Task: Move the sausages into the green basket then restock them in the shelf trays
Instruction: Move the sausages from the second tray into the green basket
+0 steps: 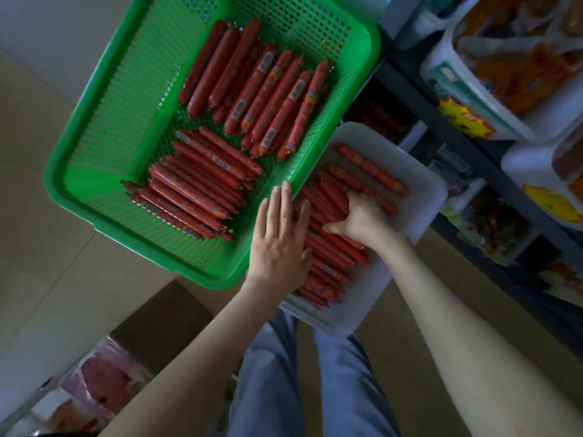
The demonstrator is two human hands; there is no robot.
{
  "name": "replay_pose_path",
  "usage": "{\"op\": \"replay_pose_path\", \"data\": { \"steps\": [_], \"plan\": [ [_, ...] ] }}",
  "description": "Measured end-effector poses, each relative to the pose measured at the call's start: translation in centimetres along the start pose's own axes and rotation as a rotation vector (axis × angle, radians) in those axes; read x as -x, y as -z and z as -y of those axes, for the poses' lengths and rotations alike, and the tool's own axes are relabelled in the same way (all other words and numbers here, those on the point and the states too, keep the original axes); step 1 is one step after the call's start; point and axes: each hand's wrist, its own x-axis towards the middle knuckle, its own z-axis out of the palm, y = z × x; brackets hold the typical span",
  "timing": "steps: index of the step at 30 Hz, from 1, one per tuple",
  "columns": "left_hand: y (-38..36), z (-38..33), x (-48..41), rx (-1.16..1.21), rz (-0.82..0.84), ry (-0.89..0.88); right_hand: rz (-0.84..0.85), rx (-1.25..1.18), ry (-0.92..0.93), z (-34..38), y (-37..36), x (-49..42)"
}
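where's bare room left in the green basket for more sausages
Little floor is free in the green perforated plastic basket: a gap between the two red sausage piles by the left wall, and a strip between the nearer pile and the right wall. The rest is crowded.

Beyond the left hand [280, 238], green basket [364, 50]: moulded plastic, perforated walls and floor, smooth rim with a slight sheen. Inside it, sausages [252, 96]: red film casing, glossy, small printed labels. Under the right hand [359, 216], white tray [419, 197]: smooth matt plastic. Below both hands, trousers [340, 389]: blue cloth, matt. Left of the left hand, floor [31, 152]: pale tiles, smooth, low gloss. Below that hand, box [164, 320]: brown cardboard, matt. Right of the right hand, tubs [536, 121]: smooth white plastic, with 2 yellow tags [463, 118], seemingly paper.
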Motion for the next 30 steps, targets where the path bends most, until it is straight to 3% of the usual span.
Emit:
{"op": "replay_pose_path", "data": {
  "steps": [4, 7, 9, 12, 14, 15, 19, 24, 30],
  "plan": [
    [0.5, -0.1, -0.1, 0.214, -0.099, 0.036, -0.096, -0.150, 0.050, 0.2, 0.0, 1.6],
    [1.8, -0.7, -0.6, 0.497, -0.209, 0.065, -0.118, -0.453, -0.004, 0.6, 1.8, 4.0],
    [3.5, -1.5, -1.0, 0.732, -0.194, 0.154, -0.097, -0.688, 0.002, 0.9, 3.9, 6.2],
    [7.2, -2.6, -1.7, 1.301, 0.115, 0.374, 0.044, -1.064, 0.104, 2.2, 7.1, 9.4],
    [8.9, -2.9, -2.1, 1.718, 0.414, 0.434, 0.112, -1.231, 0.140, 3.1, 8.6, 10.6],
    [9.4, -2.8, -2.1, 1.811, 0.493, 0.426, 0.144, -1.286, 0.148, 3.6, 9.2, 10.9],
    [10.6, -1.6, -2.2, 1.843, 0.441, 0.374, 0.268, -1.437, 0.177, 5.5, 10.7, 11.3],
    [11.1, 1.6, -2.1, 1.767, 0.385, 0.455, 0.376, -1.558, 0.169, 7.9, 9.4, 10.2],
    [10.8, 5.0, -0.6, 1.288, 0.260, 0.448, 0.366, -1.640, 0.141, 11.4, 6.2, 8.9]
  ]
}}
